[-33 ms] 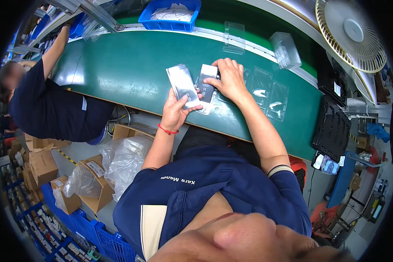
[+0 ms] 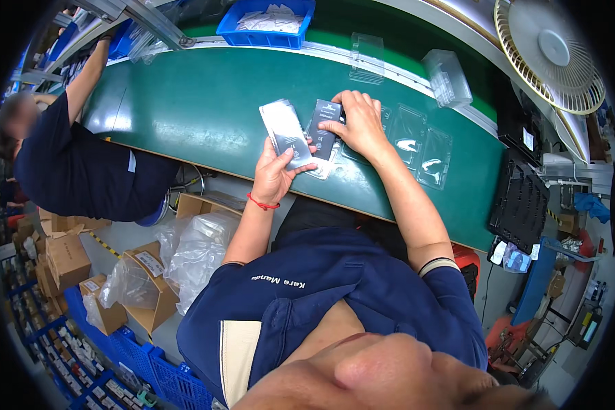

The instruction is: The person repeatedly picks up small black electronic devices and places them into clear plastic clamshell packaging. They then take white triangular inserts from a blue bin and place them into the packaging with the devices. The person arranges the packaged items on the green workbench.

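Note:
My left hand (image 2: 275, 174) grips a small stack of flat, shiny phone batteries (image 2: 280, 126), thumb on top, their upper faces bright with glare. Just to its right, my right hand (image 2: 362, 123) has its thumb and fingers on a single dark phone battery (image 2: 326, 123) with pale print. This battery lies over a clear plastic tray (image 2: 321, 169), whose near end shows below it. The two hands are close together above the green bench, the left stack partly beside the single battery's left edge. The right hand's fingertips are partly hidden behind the battery's far right edge.
Clear plastic trays (image 2: 417, 145) lie right of my right hand. Farther back are another clear tray (image 2: 367, 58), a stack of them (image 2: 447, 78) and a blue bin (image 2: 261, 39) of white packets. A fan (image 2: 552, 51) stands far right; a co-worker (image 2: 92, 160) sits left.
The single battery in my right hand has tilted slightly, so glare has left its far end and the dark printed face shows. My left hand has hardly moved.

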Demonstrator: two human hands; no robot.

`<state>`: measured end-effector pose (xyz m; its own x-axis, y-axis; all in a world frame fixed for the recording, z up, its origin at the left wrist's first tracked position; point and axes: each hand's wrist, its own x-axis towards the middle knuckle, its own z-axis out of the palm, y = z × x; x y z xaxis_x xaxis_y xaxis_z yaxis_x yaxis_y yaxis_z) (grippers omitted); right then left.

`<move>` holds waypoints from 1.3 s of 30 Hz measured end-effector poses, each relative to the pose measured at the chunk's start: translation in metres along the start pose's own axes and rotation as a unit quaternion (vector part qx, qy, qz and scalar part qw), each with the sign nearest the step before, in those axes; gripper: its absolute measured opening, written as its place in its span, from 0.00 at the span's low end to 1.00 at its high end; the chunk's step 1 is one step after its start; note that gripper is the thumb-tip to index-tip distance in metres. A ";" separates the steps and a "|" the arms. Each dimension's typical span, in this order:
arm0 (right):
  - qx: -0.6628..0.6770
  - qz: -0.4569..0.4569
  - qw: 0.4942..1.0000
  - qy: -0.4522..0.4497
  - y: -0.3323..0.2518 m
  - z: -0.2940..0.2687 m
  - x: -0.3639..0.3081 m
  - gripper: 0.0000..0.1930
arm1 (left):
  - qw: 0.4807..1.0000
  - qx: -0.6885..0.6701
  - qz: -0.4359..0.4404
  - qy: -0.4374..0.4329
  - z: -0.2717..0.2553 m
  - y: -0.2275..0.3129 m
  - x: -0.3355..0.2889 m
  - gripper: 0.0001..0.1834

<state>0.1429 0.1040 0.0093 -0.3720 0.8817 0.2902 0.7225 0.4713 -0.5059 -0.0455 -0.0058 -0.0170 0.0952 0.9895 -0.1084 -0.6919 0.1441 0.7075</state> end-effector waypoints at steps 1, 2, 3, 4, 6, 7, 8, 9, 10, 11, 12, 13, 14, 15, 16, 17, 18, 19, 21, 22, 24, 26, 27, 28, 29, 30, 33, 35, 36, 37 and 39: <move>0.025 0.019 0.999 -0.017 0.001 0.000 0.002 0.24 | 1.000 -0.005 0.007 0.000 -0.001 -0.001 0.001 0.23; 0.050 0.038 0.997 -0.033 0.002 0.001 0.004 0.24 | 1.000 -0.008 0.014 -0.003 -0.001 -0.002 0.001 0.23; 0.038 -0.004 0.999 0.015 0.002 0.002 0.006 0.21 | 1.000 -0.012 0.021 -0.007 -0.001 -0.002 0.002 0.23; 0.077 0.040 0.996 -0.001 0.001 0.003 0.007 0.20 | 0.999 -0.016 0.027 -0.010 0.000 -0.003 0.003 0.22; 0.153 0.127 0.979 -0.034 -0.003 0.002 0.009 0.17 | 0.999 -0.022 0.041 -0.005 0.000 -0.005 0.003 0.22; 0.164 0.135 0.977 -0.014 -0.003 0.003 0.008 0.16 | 0.999 -0.025 0.047 -0.002 0.001 -0.006 0.003 0.21; 0.175 0.142 0.974 0.006 -0.003 0.004 0.007 0.16 | 0.998 -0.026 0.050 0.000 0.001 -0.007 0.004 0.21; 0.184 0.149 0.971 0.025 -0.004 0.005 0.006 0.15 | 0.998 -0.027 0.054 0.001 0.001 -0.008 0.004 0.21; 0.185 0.155 0.970 0.032 -0.005 0.005 0.006 0.15 | 0.998 -0.028 0.057 0.003 0.001 -0.009 0.005 0.21; 0.186 0.162 0.968 0.040 -0.007 0.004 0.005 0.15 | 0.998 -0.029 0.059 0.003 0.001 -0.009 0.004 0.21; 0.187 0.170 0.966 0.048 -0.008 0.004 0.003 0.15 | 0.998 -0.029 0.060 0.003 0.002 -0.010 0.004 0.21; 0.166 0.153 0.973 0.046 -0.009 0.005 0.000 0.15 | 0.998 -0.029 0.061 0.002 0.002 -0.010 0.005 0.21; 0.144 0.137 0.979 0.045 -0.011 0.008 -0.004 0.15 | 0.998 -0.028 0.061 0.005 0.002 -0.011 0.004 0.21; 0.122 0.119 0.984 0.044 -0.014 0.010 -0.007 0.15 | 0.998 -0.026 0.061 0.006 0.003 -0.010 0.004 0.21; 0.066 0.097 0.993 0.025 -0.019 0.009 -0.011 0.16 | 0.998 -0.025 0.061 0.008 0.003 -0.010 0.004 0.21; 0.023 0.081 0.996 0.039 -0.019 0.012 -0.015 0.17 | 0.998 -0.024 0.062 0.008 0.004 -0.011 0.004 0.21; -0.021 0.063 0.996 0.052 -0.020 0.014 -0.017 0.18 | 0.998 -0.023 0.064 0.008 0.005 -0.010 0.004 0.21; -0.039 0.058 0.996 0.054 -0.020 0.014 -0.019 0.18 | 0.998 -0.022 0.065 0.009 0.005 -0.011 0.004 0.21; -0.075 0.046 0.994 0.061 -0.021 0.012 -0.020 0.19 | 0.998 -0.015 0.063 0.011 0.005 -0.011 0.004 0.22; -0.076 0.043 0.994 0.060 -0.021 0.012 -0.020 0.19 | 0.998 -0.012 0.062 0.012 0.005 -0.011 0.004 0.22; -0.079 0.036 0.995 0.058 -0.021 0.013 -0.019 0.20 | 0.998 -0.006 0.066 0.016 0.008 -0.009 0.004 0.23; -0.087 0.031 0.994 0.057 -0.020 0.012 -0.017 0.20 | 0.997 0.005 0.072 0.021 0.011 -0.010 0.004 0.24; -0.091 0.028 0.994 0.057 -0.020 0.011 -0.016 0.20 | 0.997 0.015 0.076 0.024 0.011 -0.010 0.005 0.24; -0.081 0.016 0.994 0.073 -0.016 0.012 -0.016 0.19 | 0.996 0.026 0.080 0.026 0.011 -0.011 0.006 0.25; -0.071 0.003 0.994 0.088 -0.011 0.013 -0.017 0.18 | 0.995 0.037 0.083 0.036 0.012 -0.012 0.007 0.25; -0.061 -0.011 0.993 0.103 -0.011 0.010 -0.016 0.17 | 0.994 0.047 0.088 0.046 0.012 -0.013 0.007 0.26; 0.170 0.076 0.980 0.072 -0.007 -0.007 -0.011 0.10 | 0.990 0.089 0.090 0.053 0.017 -0.013 0.009 0.26; 0.113 0.010 0.993 0.034 -0.006 -0.019 -0.018 0.07 | 0.990 0.097 0.086 0.062 0.023 -0.012 0.010 0.25; 0.084 -0.023 0.996 0.014 -0.007 -0.026 -0.023 0.06 | 0.990 0.088 0.084 0.073 0.025 -0.013 0.010 0.25; 0.057 -0.090 0.994 0.005 -0.007 -0.029 -0.028 0.04 | 0.990 0.079 0.082 0.084 0.026 -0.014 0.011 0.24; 0.060 -0.166 0.984 -0.017 -0.007 -0.022 -0.036 0.06 | 0.990 0.069 0.083 0.090 0.024 -0.014 0.012 0.23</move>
<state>0.1643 0.0685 0.0204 -0.5968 0.6785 0.4284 0.4844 0.7302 -0.4818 -0.0176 0.0048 -0.0110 -0.1501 0.9840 -0.0961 -0.5809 -0.0091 0.8140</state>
